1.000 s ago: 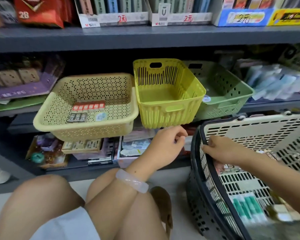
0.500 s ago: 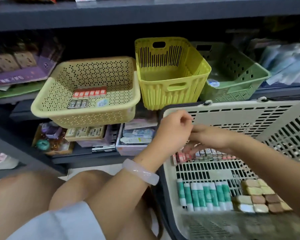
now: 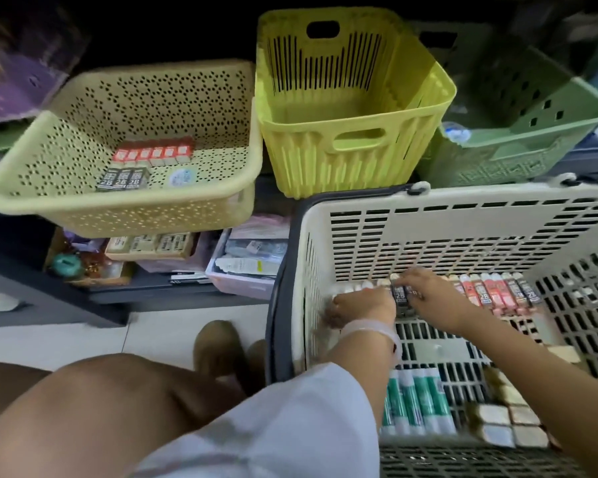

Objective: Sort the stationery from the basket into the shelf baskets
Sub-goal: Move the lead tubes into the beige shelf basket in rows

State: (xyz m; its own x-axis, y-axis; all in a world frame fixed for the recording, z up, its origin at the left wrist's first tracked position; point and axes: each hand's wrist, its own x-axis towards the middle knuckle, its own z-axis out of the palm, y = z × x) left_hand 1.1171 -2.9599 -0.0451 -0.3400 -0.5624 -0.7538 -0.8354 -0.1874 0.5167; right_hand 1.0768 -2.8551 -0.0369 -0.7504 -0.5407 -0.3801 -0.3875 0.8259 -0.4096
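Row of small lead-refill packs (image 3: 491, 293) lies along the far wall inside the cream shopping basket (image 3: 463, 215), which sits on the floor at right, below the shelf baskets. Both hands are in the row's left portion. Right hand (image 3: 432, 294): fingers curled down onto a dark pack (image 3: 401, 298) marked "2B"; grip looks like a pinch, but fingertips are blurred. Left hand (image 3: 358, 307): fingers bent over the pale packs at the row's left end; whether they clamp a pack or only rest on it, cannot tell, since the hand hides what is under it. Pale bracelet (image 3: 373, 331) on the left wrist. Nearer in the same basket: green-and-white tubes (image 3: 418, 401), partly covered by the left forearm, and a block of small gold/cream squares (image 3: 508, 422), blurred, type unclear; basket's right side cut off by frame edge. On the shelf above, L to R: wide perforated beige basket (image 3: 49, 188) holding a red pack row (image 3: 152, 153), dark "2B" packs (image 3: 123, 177) and a round sticker; deep yellow slotted basket (image 3: 356, 157); green basket (image 3: 518, 146), its contents mostly hidden by its near wall. Lower shelf boxes under the beige basket are half-hidden. Shelf rear is dark, nothing legible.
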